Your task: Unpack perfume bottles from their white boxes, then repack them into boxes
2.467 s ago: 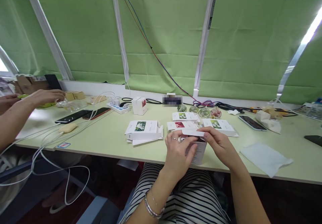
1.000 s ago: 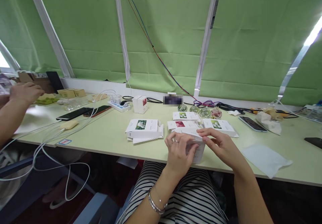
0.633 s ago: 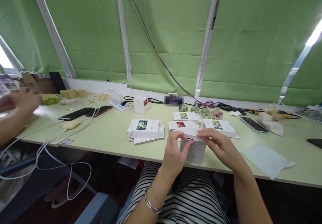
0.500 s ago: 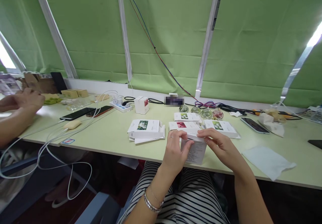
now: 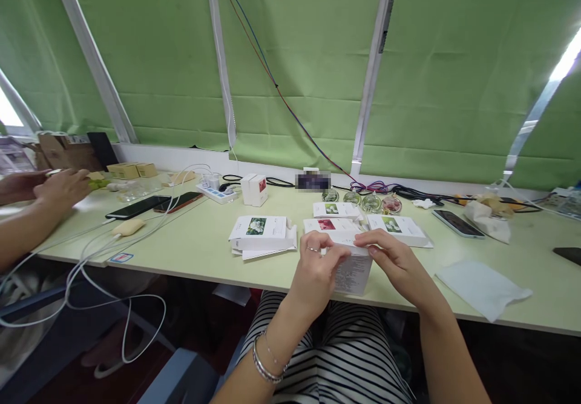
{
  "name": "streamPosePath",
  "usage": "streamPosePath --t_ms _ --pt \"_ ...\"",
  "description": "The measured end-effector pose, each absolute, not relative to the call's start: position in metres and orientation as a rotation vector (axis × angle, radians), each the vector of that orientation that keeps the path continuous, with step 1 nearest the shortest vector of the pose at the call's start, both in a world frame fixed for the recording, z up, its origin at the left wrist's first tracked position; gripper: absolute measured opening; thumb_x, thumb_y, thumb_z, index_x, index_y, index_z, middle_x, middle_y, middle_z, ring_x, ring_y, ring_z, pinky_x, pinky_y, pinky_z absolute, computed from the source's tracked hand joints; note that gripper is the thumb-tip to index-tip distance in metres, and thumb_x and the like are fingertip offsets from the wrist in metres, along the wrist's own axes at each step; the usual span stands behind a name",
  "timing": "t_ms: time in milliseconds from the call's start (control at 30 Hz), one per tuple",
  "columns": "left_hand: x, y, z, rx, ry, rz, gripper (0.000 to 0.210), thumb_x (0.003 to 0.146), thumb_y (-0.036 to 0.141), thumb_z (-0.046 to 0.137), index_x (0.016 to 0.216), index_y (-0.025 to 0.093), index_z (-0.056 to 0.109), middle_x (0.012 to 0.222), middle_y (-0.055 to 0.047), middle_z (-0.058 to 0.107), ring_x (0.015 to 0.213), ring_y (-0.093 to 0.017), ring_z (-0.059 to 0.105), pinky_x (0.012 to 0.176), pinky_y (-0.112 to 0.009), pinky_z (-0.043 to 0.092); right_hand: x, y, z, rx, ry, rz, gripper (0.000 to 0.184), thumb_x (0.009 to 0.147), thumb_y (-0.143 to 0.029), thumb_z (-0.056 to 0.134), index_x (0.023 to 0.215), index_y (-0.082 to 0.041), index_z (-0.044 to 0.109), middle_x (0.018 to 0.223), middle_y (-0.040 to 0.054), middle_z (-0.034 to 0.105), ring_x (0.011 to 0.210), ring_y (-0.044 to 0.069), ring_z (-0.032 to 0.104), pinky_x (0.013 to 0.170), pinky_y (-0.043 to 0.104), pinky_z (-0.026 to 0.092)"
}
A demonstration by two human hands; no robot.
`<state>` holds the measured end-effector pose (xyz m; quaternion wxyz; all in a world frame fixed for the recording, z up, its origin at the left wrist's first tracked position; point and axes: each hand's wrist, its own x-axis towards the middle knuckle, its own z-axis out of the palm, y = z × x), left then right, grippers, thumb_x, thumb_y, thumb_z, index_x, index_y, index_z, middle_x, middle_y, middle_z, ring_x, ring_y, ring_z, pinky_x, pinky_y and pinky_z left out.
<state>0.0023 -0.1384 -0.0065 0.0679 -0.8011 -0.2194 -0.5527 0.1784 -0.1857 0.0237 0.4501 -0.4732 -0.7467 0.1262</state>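
A small white carton [image 5: 354, 275] with fine print on its facing side stands upright at the table's front edge. My left hand [image 5: 315, 271] pinches the carton's top edge on the left, thumb against the upper front. At the top right corner, my right hand [image 5: 399, 264] grips with thumb and fingers pressed on the lid. Just behind lie flat white cartons with flower pictures: a red-flower one [image 5: 311, 226], a smaller green one [image 5: 345, 210] and one to the right [image 5: 411, 232]. More flat cartons [image 5: 278, 229] are stacked to the left.
Several round glass bottles [image 5: 371, 203] stand behind the cartons. Two closed white boxes [image 5: 251, 193] are further left, near a power strip [image 5: 216, 194] and phones [image 5: 138, 208]. A white cloth [image 5: 481, 289] and a phone [image 5: 458, 224] lie right. A co-worker's hands [image 5: 63, 192] are far left.
My left thumb has moved up from the carton's front to its top edge, and the carton's lid now lies down flat. The co-worker's hands have shifted right.
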Motion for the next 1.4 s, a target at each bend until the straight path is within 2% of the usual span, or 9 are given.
streamPosePath --t_ms 200,500,633,767,900,1033,1167,1267,1400 --pt "0.006 -0.140 -0.011 -2.417 -0.659 -1.716 0.030 0.079 -0.001 0.048 0.094 0.022 0.059 0.095 -0.005 0.043 0.093 -0.018 0.045 0.080 -0.035 0.048 0.178 -0.186 0.023 -1.151 -1.825 0.312 0.025 0.090 -0.028 0.036 0.096 -0.025 0.061 0.102 0.0052 0.060 0.100 0.022 0.054 0.085 0.037 0.042" --pt "0.005 -0.142 -0.006 -2.442 -0.971 -2.311 0.018 0.080 0.009 0.053 0.095 0.020 0.054 0.095 -0.004 0.048 0.084 -0.013 0.055 0.071 -0.028 0.051 0.177 -0.185 0.020 -1.140 -1.802 0.327 0.026 0.091 -0.030 0.035 0.096 -0.025 0.059 0.102 0.0048 0.059 0.102 0.021 0.053 0.089 0.037 0.040" --pt "0.004 -0.141 -0.004 -2.552 -0.964 -2.384 0.021 0.080 0.010 0.053 0.098 0.020 0.052 0.096 -0.003 0.048 0.080 -0.011 0.056 0.071 -0.026 0.050 0.178 -0.185 0.019 -1.140 -1.798 0.319 0.025 0.091 -0.029 0.035 0.096 -0.025 0.059 0.102 0.0050 0.059 0.102 0.021 0.053 0.089 0.037 0.040" --pt "0.005 -0.145 -0.003 -2.570 -0.920 -2.331 0.019 0.081 0.012 0.052 0.098 0.020 0.052 0.094 -0.003 0.049 0.079 -0.012 0.054 0.070 -0.027 0.051 0.177 -0.185 0.017 -1.145 -1.794 0.288 0.026 0.091 -0.027 0.034 0.096 -0.025 0.059 0.102 0.0052 0.059 0.102 0.021 0.053 0.089 0.038 0.041" --pt "0.004 -0.148 -0.003 -2.530 -0.875 -2.044 0.021 0.080 0.009 0.053 0.097 0.020 0.051 0.089 -0.003 0.052 0.074 -0.012 0.052 0.068 -0.027 0.049 0.174 -0.185 0.017 -1.145 -1.797 0.258 0.026 0.091 -0.026 0.034 0.095 -0.025 0.060 0.100 0.0048 0.059 0.100 0.020 0.054 0.087 0.037 0.042" --pt "0.003 -0.147 -0.007 -2.522 -0.707 -1.869 0.026 0.081 0.002 0.048 0.101 0.019 0.051 0.093 -0.005 0.050 0.088 -0.015 0.052 0.078 -0.030 0.047 0.172 -0.184 0.016 -1.143 -1.779 0.236 0.025 0.090 -0.024 0.036 0.095 -0.024 0.061 0.100 0.0043 0.060 0.100 0.020 0.055 0.087 0.036 0.043" --pt "0.006 -0.150 -0.015 -2.421 -0.765 -1.687 0.030 0.081 0.004 0.051 0.104 0.023 0.055 0.103 -0.006 0.048 0.097 -0.020 0.046 0.088 -0.040 0.042 0.171 -0.183 0.014 -1.149 -1.772 0.215 0.025 0.090 -0.023 0.036 0.097 -0.024 0.060 0.101 0.0045 0.059 0.102 0.020 0.053 0.089 0.036 0.041" --pt "0.008 -0.153 -0.017 -2.367 -0.831 -1.673 0.029 0.081 0.008 0.054 0.108 0.020 0.053 0.105 -0.008 0.048 0.099 -0.022 0.044 0.088 -0.040 0.042 0.171 -0.183 0.014 -1.151 -1.782 0.223 0.025 0.091 -0.023 0.035 0.097 -0.025 0.059 0.102 0.0042 0.058 0.103 0.019 0.053 0.090 0.036 0.040" --pt "0.008 -0.153 -0.013 -2.418 -0.812 -1.690 0.024 0.081 0.007 0.054 0.101 0.020 0.054 0.102 -0.007 0.047 0.097 -0.020 0.045 0.086 -0.036 0.044 0.172 -0.184 0.016 -1.148 -1.788 0.246 0.025 0.091 -0.024 0.035 0.097 -0.025 0.059 0.102 0.0035 0.058 0.102 0.018 0.053 0.089 0.035 0.040"
